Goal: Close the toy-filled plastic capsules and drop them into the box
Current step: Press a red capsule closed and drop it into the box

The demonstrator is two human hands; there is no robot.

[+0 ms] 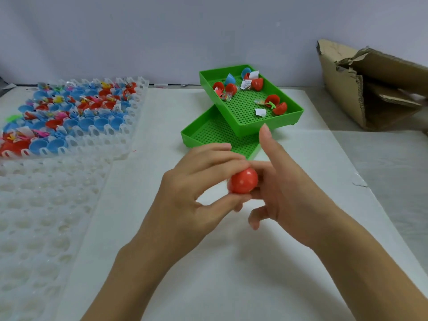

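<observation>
capsule [243,183]: red, above table [208,274] middle, pinched between both hands to press halves together | left hand [199,188]: fingers curled round it | right hand [278,186]: grips it, forefinger raised | box [370,89]: far right corner, open toward the hands for drops | tray [251,98]: far edge, open capsules waiting

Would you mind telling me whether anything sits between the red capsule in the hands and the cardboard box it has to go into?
Nothing visible blocks the way. The red capsule is held between the left hand and the right hand, and the cardboard box lies far right. The stacked green trays stand left of that line, over bare table.
</observation>
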